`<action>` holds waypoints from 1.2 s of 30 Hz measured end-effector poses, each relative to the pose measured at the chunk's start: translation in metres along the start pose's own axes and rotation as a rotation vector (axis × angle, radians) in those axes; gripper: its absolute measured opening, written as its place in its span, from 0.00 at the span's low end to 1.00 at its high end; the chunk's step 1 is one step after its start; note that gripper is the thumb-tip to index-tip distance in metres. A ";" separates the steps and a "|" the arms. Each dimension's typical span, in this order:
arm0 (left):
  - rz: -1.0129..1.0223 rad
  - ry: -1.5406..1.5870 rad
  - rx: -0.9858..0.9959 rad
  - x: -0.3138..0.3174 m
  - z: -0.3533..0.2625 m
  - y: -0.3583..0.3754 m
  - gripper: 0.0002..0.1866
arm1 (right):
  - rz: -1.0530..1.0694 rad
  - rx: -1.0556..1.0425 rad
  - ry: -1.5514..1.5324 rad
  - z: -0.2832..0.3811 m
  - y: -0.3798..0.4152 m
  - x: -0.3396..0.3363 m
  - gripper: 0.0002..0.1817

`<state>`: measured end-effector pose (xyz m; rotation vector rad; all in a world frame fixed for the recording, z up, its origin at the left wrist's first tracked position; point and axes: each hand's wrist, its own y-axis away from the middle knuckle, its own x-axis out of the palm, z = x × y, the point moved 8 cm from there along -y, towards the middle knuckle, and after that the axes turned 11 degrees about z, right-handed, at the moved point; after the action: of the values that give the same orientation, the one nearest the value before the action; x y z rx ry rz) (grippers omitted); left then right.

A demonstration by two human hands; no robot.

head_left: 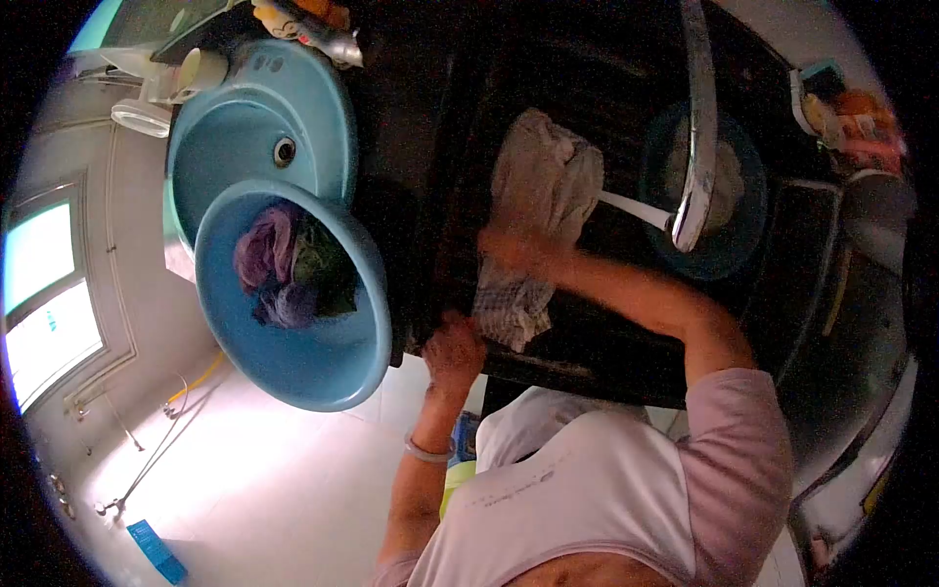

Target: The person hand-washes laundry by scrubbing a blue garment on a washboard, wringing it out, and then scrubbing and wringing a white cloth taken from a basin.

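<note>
A pale, wet-looking cloth with a checked lower end lies crumpled on a dark ridged surface. My right hand is on its middle, too smeared by motion to show how the fingers are set. Just left of the cloth's lower end is my left hand, closed, with a bracelet on the wrist; what its fingers hold is hidden. A metal faucet hangs over the right side. From its tip a white stream, apparently water, reaches the cloth's right edge.
At left, a blue basin with purple and dark green fabric overlaps a blue washbasin. Below the faucet sits a dark bowl with pale contents. A white cup and orange packaging stand along the edges.
</note>
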<state>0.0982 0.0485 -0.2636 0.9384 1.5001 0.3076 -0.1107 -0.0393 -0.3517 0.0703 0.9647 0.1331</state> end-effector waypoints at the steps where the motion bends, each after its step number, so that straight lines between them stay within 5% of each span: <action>1: -0.007 -0.100 0.046 -0.003 -0.003 -0.001 0.15 | 0.022 -0.035 -0.010 0.005 0.000 0.004 0.14; 2: 0.112 -0.059 -0.043 0.009 -0.004 -0.005 0.15 | 0.027 -0.051 -0.007 -0.003 -0.008 0.001 0.14; 8: 0.101 -0.040 -0.038 -0.018 -0.037 -0.007 0.19 | -0.069 0.291 -0.124 -0.095 -0.077 -0.051 0.11; 11: -0.415 -0.007 0.126 -0.055 -0.065 -0.006 0.20 | 0.049 0.375 -0.218 -0.071 -0.064 -0.031 0.10; 14: -0.109 -0.052 0.016 -0.028 -0.079 -0.031 0.21 | 0.021 0.159 -0.008 -0.073 -0.079 -0.014 0.09; 16: -0.171 -0.005 0.073 -0.021 -0.080 -0.036 0.21 | 0.007 0.003 0.121 -0.056 -0.083 -0.006 0.08; 17: -0.201 0.018 0.095 -0.020 -0.077 -0.035 0.22 | -0.048 0.044 -0.259 -0.065 -0.084 -0.008 0.08; 18: -0.203 0.000 0.054 -0.023 -0.073 -0.030 0.22 | -0.070 0.095 -0.290 -0.070 -0.085 -0.016 0.08; 23: -0.268 -0.091 -0.011 -0.028 -0.087 -0.020 0.22 | 0.073 -0.044 -0.022 0.008 -0.014 0.012 0.07; 25: -0.205 -0.067 0.049 -0.018 -0.087 -0.023 0.23 | 0.068 -0.106 -0.001 -0.008 -0.018 0.005 0.07; 30: -0.116 0.165 0.146 -0.023 -0.078 -0.025 0.25 | -0.073 0.166 0.015 -0.098 -0.060 -0.049 0.06; 32: -0.175 0.278 0.270 -0.036 -0.062 -0.016 0.25 | -0.024 0.126 0.038 -0.058 -0.033 -0.025 0.06; 36: -0.011 0.265 0.140 -0.049 -0.056 0.010 0.26 | 0.105 -0.160 0.043 0.040 0.021 0.021 0.06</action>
<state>0.0452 0.0394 -0.2120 1.0299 1.7875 0.3313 -0.0678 -0.0159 -0.3436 -0.0298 0.9905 0.3092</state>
